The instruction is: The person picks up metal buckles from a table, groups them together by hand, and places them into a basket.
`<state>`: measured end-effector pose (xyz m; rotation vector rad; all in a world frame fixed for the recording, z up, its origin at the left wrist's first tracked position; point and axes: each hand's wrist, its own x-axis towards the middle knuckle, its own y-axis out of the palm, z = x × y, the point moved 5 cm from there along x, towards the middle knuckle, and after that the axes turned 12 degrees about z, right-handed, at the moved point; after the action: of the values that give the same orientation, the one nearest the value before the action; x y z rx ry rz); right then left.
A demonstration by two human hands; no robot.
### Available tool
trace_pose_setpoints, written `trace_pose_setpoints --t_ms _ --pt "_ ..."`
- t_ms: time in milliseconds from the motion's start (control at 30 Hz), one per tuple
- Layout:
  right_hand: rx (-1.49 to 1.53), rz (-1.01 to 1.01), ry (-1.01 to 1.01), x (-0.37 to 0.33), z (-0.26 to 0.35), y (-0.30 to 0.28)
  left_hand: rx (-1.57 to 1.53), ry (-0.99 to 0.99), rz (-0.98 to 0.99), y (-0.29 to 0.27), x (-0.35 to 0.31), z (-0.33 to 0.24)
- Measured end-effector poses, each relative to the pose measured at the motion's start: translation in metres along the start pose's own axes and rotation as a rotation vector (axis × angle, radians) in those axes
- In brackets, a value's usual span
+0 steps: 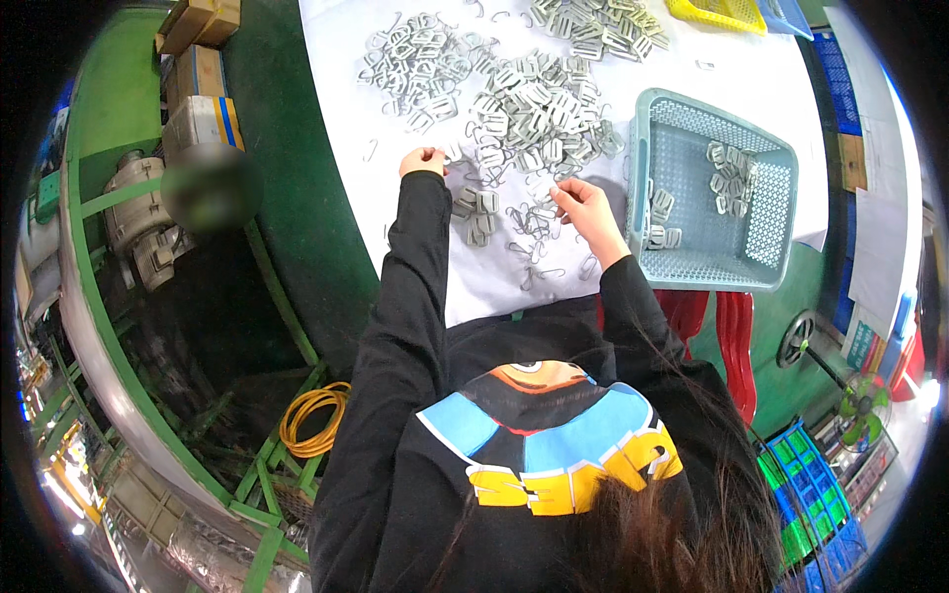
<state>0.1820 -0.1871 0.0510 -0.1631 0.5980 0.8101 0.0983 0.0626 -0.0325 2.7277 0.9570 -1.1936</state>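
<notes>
A pile of grey slotted metal buckles [544,114] lies on a white-covered table [346,59]. My left hand [423,161] is closed in a pinch at the pile's near left, with a small metal piece [453,154] at its fingertips. At the near right, the thumb and forefinger of my right hand [585,208] pinch a pale metal piece [540,186]; its exact shape is unclear. Between the hands sits a small group of buckles [477,214]. Thin wire hooks [534,222] are scattered beside it, close to my right hand.
A grey-blue plastic basket [692,242] with several buckles inside stands right of my right hand. More metal parts [415,64] lie at the far left, more buckles [608,25] at the back. A yellow basket [727,12] is at the far right, a red stool [733,346] below the table edge.
</notes>
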Motion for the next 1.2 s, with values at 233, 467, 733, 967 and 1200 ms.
trace_pose_setpoints --t_ms 233,467,733,967,1200 --pt "0.11 0.04 -0.005 0.0 0.002 0.011 -0.303 0.12 0.218 0.011 -0.008 -0.001" --pt "-0.223 0.177 -0.108 0.008 0.015 0.036 -0.339 0.095 0.676 0.04 -0.081 -0.001" --pt "-0.256 0.1 -0.267 0.02 0.013 0.079 -0.538 0.116 0.589 0.034 -0.112 0.027" --pt "-1.245 -0.123 -0.426 0.08 0.023 0.077 -0.53 0.08 0.459 0.005 -0.113 0.04" --pt "-0.994 -0.11 -0.533 0.089 0.051 0.065 -0.974 0.211 0.487 0.002 -0.103 0.048"
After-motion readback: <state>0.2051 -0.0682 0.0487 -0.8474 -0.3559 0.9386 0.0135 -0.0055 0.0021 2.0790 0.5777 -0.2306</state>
